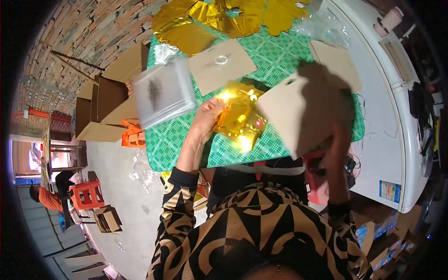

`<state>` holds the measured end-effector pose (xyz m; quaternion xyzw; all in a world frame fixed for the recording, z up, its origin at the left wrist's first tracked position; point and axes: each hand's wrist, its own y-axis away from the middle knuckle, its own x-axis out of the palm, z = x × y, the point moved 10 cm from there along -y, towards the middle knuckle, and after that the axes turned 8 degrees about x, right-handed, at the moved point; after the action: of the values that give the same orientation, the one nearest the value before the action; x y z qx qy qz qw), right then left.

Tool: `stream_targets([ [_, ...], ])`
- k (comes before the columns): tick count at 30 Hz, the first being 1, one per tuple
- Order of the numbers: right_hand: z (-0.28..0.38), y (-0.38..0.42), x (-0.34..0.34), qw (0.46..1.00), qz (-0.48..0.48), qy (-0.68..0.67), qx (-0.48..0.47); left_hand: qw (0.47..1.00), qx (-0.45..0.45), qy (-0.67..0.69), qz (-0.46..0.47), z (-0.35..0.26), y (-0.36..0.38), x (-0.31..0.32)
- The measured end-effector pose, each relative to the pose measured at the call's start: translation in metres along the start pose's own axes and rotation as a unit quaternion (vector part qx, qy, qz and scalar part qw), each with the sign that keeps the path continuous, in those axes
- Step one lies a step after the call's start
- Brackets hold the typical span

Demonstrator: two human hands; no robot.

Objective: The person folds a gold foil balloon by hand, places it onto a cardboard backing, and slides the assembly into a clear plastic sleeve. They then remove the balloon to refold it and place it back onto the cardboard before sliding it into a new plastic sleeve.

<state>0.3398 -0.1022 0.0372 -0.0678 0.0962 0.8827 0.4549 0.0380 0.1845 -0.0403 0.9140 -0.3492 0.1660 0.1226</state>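
In the head view, the left hand (pixel 207 116), fingers closed, grips the left edge of a shiny gold foil sheet (pixel 239 114) above the near part of a green checked tablecloth (pixel 219 151). The right hand (pixel 337 135), shadowed and blurred, is at the near right of a flat beige cardboard sheet (pixel 291 109); its finger opening I cannot tell. A stack of clear plastic sleeves (pixel 163 93) lies left.
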Motion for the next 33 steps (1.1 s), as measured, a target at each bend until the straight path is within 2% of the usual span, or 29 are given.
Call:
stream_targets([
  [2, -0.006, -0.021, -0.033, 0.991, -0.053, -0.126, -0.006, 0.997, 0.008, 0.070, -0.036, -0.011, 0.005, 0.004],
  [3, 0.000, -0.026, -0.049, 0.993, -0.081, -0.079, -0.048, 0.994, 0.012, 0.096, -0.058, -0.016, 0.007, 0.006],
  [5, -0.002, -0.038, -0.070, 0.991, -0.098, -0.067, -0.058, 0.988, 0.016, 0.135, -0.078, -0.019, 0.011, 0.003],
  [8, -0.023, -0.060, -0.086, 0.982, -0.073, -0.169, 0.036, 0.982, 0.031, 0.169, -0.074, -0.017, 0.010, 0.003],
  [13, -0.039, -0.088, -0.089, 0.982, -0.083, -0.167, 0.039, 0.985, 0.035, 0.143, -0.090, -0.017, 0.009, 0.006],
  [16, -0.044, -0.102, -0.083, 0.976, -0.078, -0.200, 0.038, 0.990, 0.050, 0.068, -0.109, -0.020, 0.011, 0.002],
  [18, -0.048, -0.106, -0.084, 0.977, -0.106, -0.172, 0.072, 0.989, 0.038, 0.068, -0.124, -0.019, 0.016, -0.001],
  [20, -0.050, -0.118, -0.080, 0.978, -0.086, -0.189, 0.029, 0.987, 0.050, 0.093, -0.124, -0.023, 0.019, 0.004],
  [22, -0.036, -0.114, -0.070, 0.976, -0.064, -0.193, 0.079, 0.984, 0.058, 0.119, -0.116, -0.023, 0.019, 0.005],
  [23, -0.038, -0.120, -0.068, 0.977, -0.012, -0.200, 0.070, 0.985, 0.055, 0.123, -0.111, -0.022, 0.019, 0.005],
  [26, -0.031, -0.125, -0.057, 0.979, 0.031, -0.186, 0.074, 0.983, 0.065, 0.143, -0.099, -0.020, 0.016, -0.001],
  [29, -0.014, -0.120, -0.039, 0.971, 0.091, -0.204, 0.086, 0.977, 0.064, 0.150, -0.135, -0.030, 0.020, 0.009],
  [31, -0.012, -0.129, -0.039, 0.981, 0.074, -0.162, 0.078, 0.975, 0.071, 0.148, -0.151, -0.032, 0.021, 0.009],
  [32, -0.015, -0.133, -0.035, 0.984, 0.073, -0.142, 0.076, 0.970, 0.062, 0.125, -0.201, -0.030, 0.024, 0.001],
  [33, -0.022, -0.133, -0.039, 0.982, 0.052, -0.169, 0.068, 0.966, 0.067, 0.132, -0.212, -0.030, 0.027, -0.001],
])
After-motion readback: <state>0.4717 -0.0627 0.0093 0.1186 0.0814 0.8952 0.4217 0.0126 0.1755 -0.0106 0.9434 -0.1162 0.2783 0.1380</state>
